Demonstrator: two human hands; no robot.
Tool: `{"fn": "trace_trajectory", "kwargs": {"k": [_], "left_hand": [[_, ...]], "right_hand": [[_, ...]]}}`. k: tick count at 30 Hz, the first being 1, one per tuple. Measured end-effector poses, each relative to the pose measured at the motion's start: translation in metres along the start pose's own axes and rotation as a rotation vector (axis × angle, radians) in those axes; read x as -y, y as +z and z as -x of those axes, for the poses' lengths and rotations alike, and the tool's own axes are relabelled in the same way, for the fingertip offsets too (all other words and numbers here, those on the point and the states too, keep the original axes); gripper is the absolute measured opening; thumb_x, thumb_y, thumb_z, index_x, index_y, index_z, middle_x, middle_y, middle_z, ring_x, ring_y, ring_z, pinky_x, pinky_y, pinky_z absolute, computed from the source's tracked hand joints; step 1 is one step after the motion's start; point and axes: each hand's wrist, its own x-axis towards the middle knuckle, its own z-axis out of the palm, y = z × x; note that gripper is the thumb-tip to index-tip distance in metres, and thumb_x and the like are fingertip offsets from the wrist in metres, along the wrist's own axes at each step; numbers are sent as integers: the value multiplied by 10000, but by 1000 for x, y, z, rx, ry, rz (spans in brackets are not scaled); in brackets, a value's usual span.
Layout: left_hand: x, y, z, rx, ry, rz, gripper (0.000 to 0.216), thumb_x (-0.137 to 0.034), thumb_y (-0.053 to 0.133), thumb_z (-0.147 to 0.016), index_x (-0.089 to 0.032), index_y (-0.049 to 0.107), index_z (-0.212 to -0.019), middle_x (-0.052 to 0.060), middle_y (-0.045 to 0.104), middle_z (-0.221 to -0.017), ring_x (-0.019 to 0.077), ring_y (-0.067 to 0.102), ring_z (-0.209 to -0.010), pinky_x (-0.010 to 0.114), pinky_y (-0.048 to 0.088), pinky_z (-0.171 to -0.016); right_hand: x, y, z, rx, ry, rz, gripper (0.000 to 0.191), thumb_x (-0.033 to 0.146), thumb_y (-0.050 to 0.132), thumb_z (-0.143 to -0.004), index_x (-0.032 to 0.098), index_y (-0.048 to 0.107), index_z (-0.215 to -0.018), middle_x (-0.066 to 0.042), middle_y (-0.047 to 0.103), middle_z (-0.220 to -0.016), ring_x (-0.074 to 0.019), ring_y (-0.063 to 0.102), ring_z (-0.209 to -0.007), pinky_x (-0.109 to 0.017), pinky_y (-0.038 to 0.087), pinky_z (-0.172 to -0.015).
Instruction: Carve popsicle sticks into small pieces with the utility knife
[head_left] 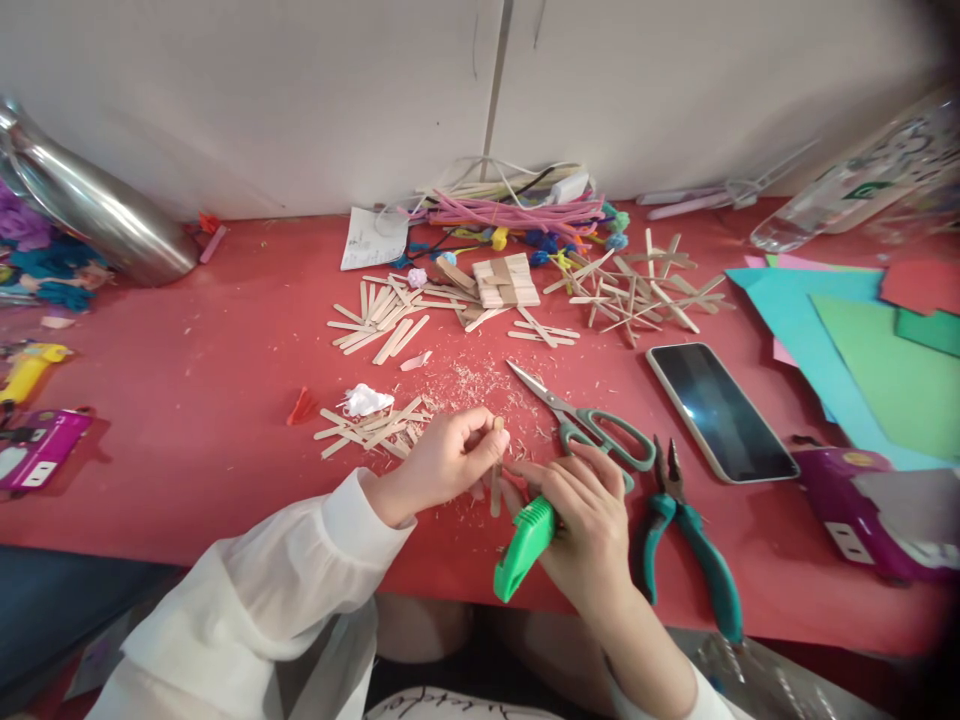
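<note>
Between thumb and fingers, my left hand (457,450) grips a thin wooden craft stick (496,490) that stands nearly upright over the table's front part. My right hand (585,520) is wrapped round a bright green utility knife (525,550), its rear end pointing toward me. The knife's blade is hidden behind my fingers, close to the stick. Wood shavings (480,385) lie scattered around and beyond both hands. A loose pile of craft sticks (367,430) lies just left of my left hand. Scissors (585,415) with grey-green handles rest open beyond my right hand.
Teal-handled pliers (690,550), a phone (721,410) and coloured paper (862,350) lie to the right. More craft sticks (382,315) and pink pipe cleaners (510,212) lie toward the wall. A steel flask (105,200) leans at the far left, above a yellow glue gun (30,370).
</note>
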Motion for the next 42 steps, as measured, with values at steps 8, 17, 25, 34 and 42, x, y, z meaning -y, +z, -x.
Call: {"fn": "trace_trajectory", "kwargs": {"k": [8, 17, 25, 34, 42], "left_hand": [[-1, 2, 0, -18, -32, -52, 264, -406, 482, -862, -188, 443, -720, -55, 503, -509, 94, 530, -442, 185, 376, -438], [4, 1, -1, 94, -75, 39, 265, -411, 532, -832, -188, 432, -730, -45, 523, -542, 112, 545, -485, 189, 386, -456], [2, -1, -3, 148, -40, -86, 271, -420, 503, -846, -171, 486, -741, -28, 539, -575, 110, 532, -550, 188, 382, -486], [3, -6, -4, 173, -83, 76, 306, -463, 489, -851, -177, 461, -745, -36, 540, -524, 101, 552, -464, 183, 412, -450], [2, -8, -5, 67, -63, 91, 301, -436, 458, -873, -176, 438, -723, -35, 549, -558, 92, 580, -463, 166, 425, -427]], "right_hand": [[-2, 0, 3, 76, 0, 27, 138, 125, 494, -827, 171, 622, -802, 19, 568, -549, -146, 527, -558, -393, 376, -855], [-4, -2, 2, 131, -51, 22, 165, 96, 474, -809, 182, 582, -719, 21, 580, -544, -145, 522, -567, -388, 362, -869], [-3, 1, 0, 111, -68, 25, 168, 101, 470, -799, 203, 541, -687, 23, 590, -552, -140, 513, -567, -381, 377, -866], [-3, -9, -4, -33, 15, -1, 154, 102, 526, -735, 235, 485, -668, 64, 475, -501, -121, 472, -524, -377, 409, -814], [-8, -17, -2, -70, 90, -105, 67, 200, 480, -842, 236, 518, -800, 38, 559, -610, -139, 532, -596, -388, 416, -819]]}}
